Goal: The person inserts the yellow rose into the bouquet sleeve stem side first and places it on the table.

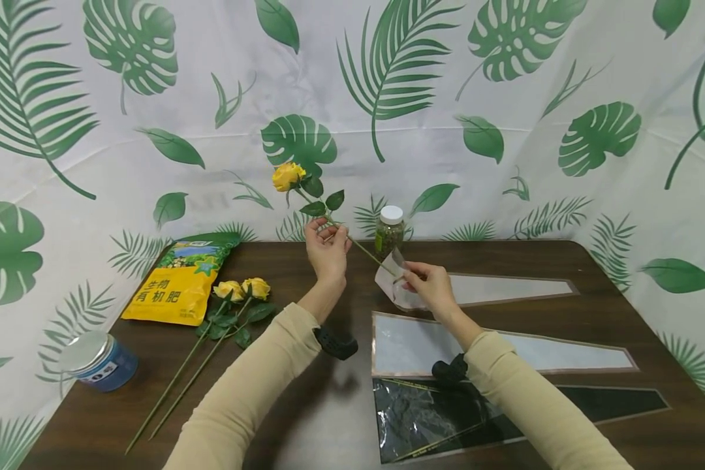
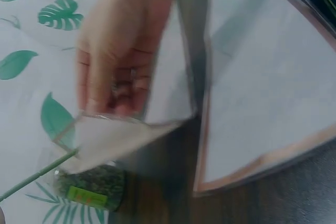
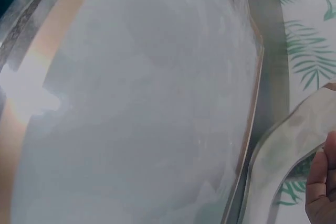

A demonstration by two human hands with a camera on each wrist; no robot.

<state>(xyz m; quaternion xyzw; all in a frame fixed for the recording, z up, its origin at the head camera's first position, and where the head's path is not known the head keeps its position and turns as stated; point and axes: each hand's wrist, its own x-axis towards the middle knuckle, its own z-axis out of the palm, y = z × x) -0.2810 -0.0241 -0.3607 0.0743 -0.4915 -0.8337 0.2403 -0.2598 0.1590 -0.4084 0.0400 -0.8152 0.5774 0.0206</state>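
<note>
In the head view, my left hand [image 1: 327,251] pinches the green stem of a yellow rose [image 1: 288,176], which leans up to the left. My right hand [image 1: 430,284] grips the mouth of a whitish flower sleeve [image 1: 408,299] with a narrow far end. The lower stem reaches into the sleeve's lifted mouth; the left wrist view shows the stem [image 2: 39,176] meeting the sleeve's edge [image 2: 105,140], its tip hidden. Two more yellow roses [image 1: 228,291] lie left of my left arm. In the right wrist view, only some fingers [image 3: 317,182] show at the right edge.
A second whitish sleeve [image 1: 405,346] and a black one [image 1: 429,418] lie nearer on the dark wooden table [image 1: 305,418]. Behind stands a white-capped jar [image 1: 390,232]. At left are a yellow fertilizer bag [image 1: 176,287] and a blue tin [image 1: 107,369]. A leaf-print cloth [image 1: 211,196] hangs behind.
</note>
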